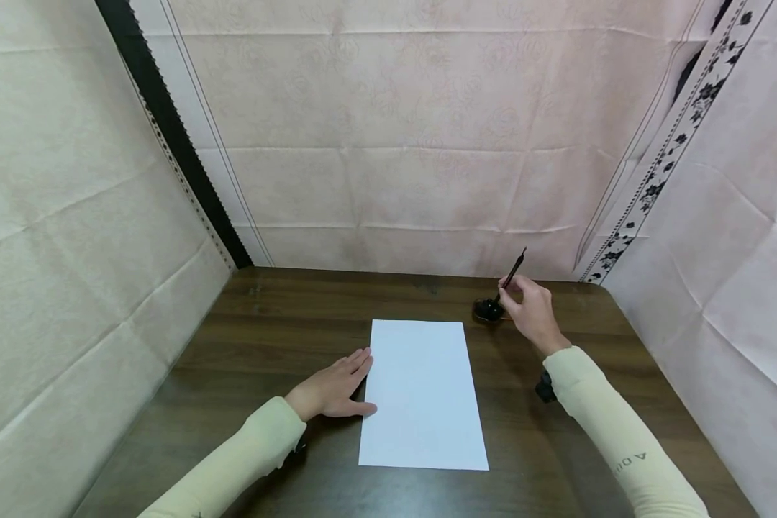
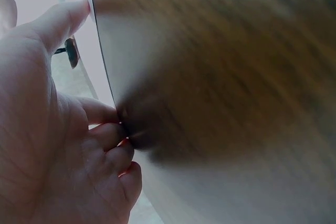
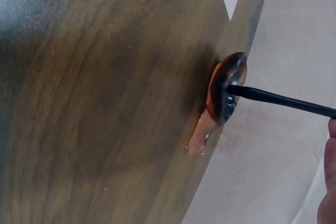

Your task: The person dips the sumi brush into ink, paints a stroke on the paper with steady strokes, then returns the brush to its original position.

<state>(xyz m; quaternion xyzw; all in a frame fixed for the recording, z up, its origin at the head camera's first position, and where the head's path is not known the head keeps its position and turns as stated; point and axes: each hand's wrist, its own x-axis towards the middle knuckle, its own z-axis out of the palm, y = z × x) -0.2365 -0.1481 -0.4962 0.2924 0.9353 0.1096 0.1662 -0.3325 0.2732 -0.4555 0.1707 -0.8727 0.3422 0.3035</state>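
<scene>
A white sheet of paper (image 1: 424, 392) lies flat on the dark wooden table (image 1: 265, 331). My left hand (image 1: 337, 388) rests flat at the sheet's left edge, fingers straight; in the left wrist view the left hand (image 2: 58, 129) touches the paper (image 2: 126, 56) edge. My right hand (image 1: 531, 309) holds a thin black brush (image 1: 511, 273), tilted, its tip down in a small dark ink dish (image 1: 488, 310) beyond the sheet's far right corner. The right wrist view shows the brush (image 3: 283, 100) dipping into the glossy reddish-brown dish (image 3: 223, 95).
Pale pink cloth walls (image 1: 414, 129) close in the table on the left, back and right. A black strip (image 1: 168, 129) runs down the left corner, a floral border (image 1: 667, 151) down the right one. Bare wood lies left of the paper.
</scene>
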